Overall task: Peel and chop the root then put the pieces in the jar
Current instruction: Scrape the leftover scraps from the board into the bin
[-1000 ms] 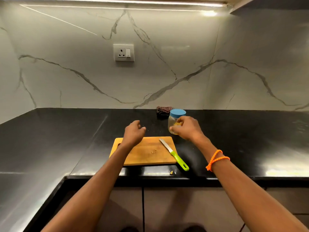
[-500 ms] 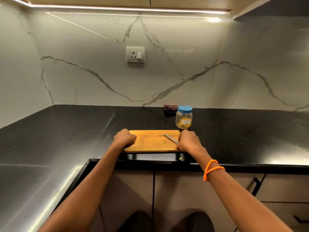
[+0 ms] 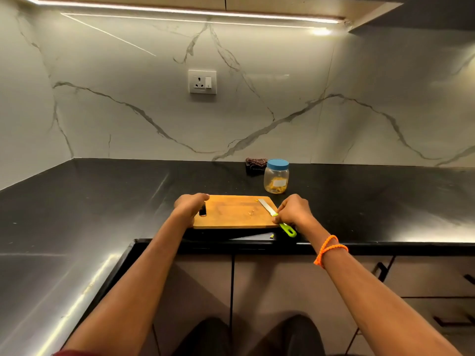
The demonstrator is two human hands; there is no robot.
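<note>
Looks like cleanup: jar (image 3: 276, 176) is lidded, pieces inside. Both hands, left (image 3: 189, 207) and right (image 3: 293, 211), clamp the board (image 3: 235, 214) ends; next they lift it level so the knife (image 3: 267, 207) stays on.

Black polished countertop (image 3: 102, 201), L-shaped, running along the marble wall and returning down the left side; strong light reflections on the left run. Wooden cutting board (image 3: 231, 214) lies flat near the front edge, handle slot at its left end. Knife (image 3: 276, 217) rests across the board's right end, blade on the wood, green handle overhanging onto the counter towards the front edge. Clear jar (image 3: 276, 176) with blue lid stands upright behind the board's right corner, apart from it. Dark folded cloth (image 3: 255, 163) sits at the back edge, just left of the jar. One small scrap (image 3: 271, 236) lies at the front edge.
</note>
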